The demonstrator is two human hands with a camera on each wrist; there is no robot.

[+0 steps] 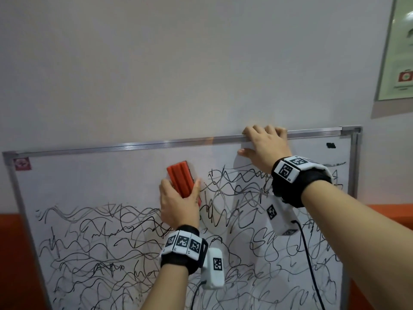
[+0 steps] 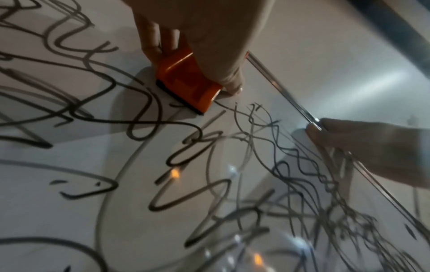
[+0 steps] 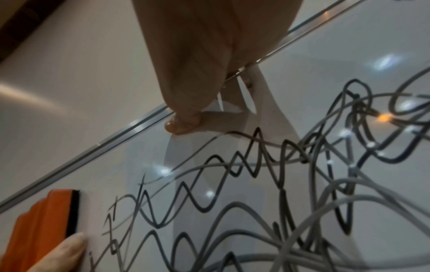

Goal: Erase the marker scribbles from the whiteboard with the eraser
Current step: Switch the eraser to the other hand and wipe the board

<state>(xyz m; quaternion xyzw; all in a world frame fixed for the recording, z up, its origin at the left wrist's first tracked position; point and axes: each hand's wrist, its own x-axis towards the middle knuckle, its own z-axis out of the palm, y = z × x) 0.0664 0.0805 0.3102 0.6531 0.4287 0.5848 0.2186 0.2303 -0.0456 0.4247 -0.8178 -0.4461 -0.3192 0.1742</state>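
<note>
— Eraser (image 1: 182,181) first: where does it sit?
— Orange-red, ridged on its back, pressed flat with its dark felt face against the whiteboard (image 1: 100,182), in the upper middle, at the left edge of the top band of scribbles.
— Who holds it?
— The left hand (image 1: 178,206) grips it from below, thumb on the right side, fingers on the left side. In the left wrist view the thumb tip touches the board beside the eraser's corner.
— And the marker scribbles (image 1: 116,249)?
— Black loops and zigzags cover the lower and right parts of the board. The strip left of the eraser, up to the top frame, looks white.
— The right hand (image 1: 266,148)?
— It clasps the aluminium top frame (image 1: 134,145), right of the eraser: fingers curled over the far side of the rail, thumb pressed against the board face just under it.
— Anything else?
— Wrist bands with black-and-white markers (image 1: 182,241), a small red sticker (image 1: 22,164) in the top left corner, and a green poster (image 1: 397,52) on the wall at far right.
</note>
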